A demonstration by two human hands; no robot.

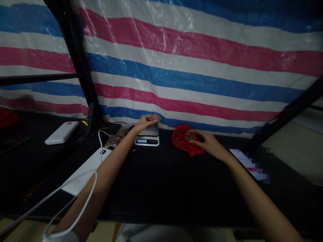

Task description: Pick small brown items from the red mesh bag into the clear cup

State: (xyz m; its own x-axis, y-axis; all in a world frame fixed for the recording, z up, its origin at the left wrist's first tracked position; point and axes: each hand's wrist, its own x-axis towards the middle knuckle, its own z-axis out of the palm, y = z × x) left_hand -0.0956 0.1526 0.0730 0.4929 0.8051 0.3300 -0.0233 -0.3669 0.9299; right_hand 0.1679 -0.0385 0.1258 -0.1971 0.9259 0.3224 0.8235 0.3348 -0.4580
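Note:
My left hand (pixel 144 123) reaches over a small digital kitchen scale (pixel 154 143) with a lit display. Its fingers are closed on a crumpled-looking clear plastic piece (pixel 156 117), perhaps a small bag, held above the weighing plate. My right hand (pixel 205 141) is pinched around a small clear round cup (pixel 188 135), tilted over a red cloth or bag (pixel 180 148) on the dark table. Small brownish bits show in and around the cup, too small to name.
Left of the scale lies a clear bag of brown pieces (pixel 114 139). A white tablet-like device (pixel 82 174) and white cable (pixel 94 188) are by my left forearm. A white power bank (pixel 63 132) sits farther left; a lit phone (pixel 246 164) lies right. Striped sheeting (pixel 176 74) hangs behind.

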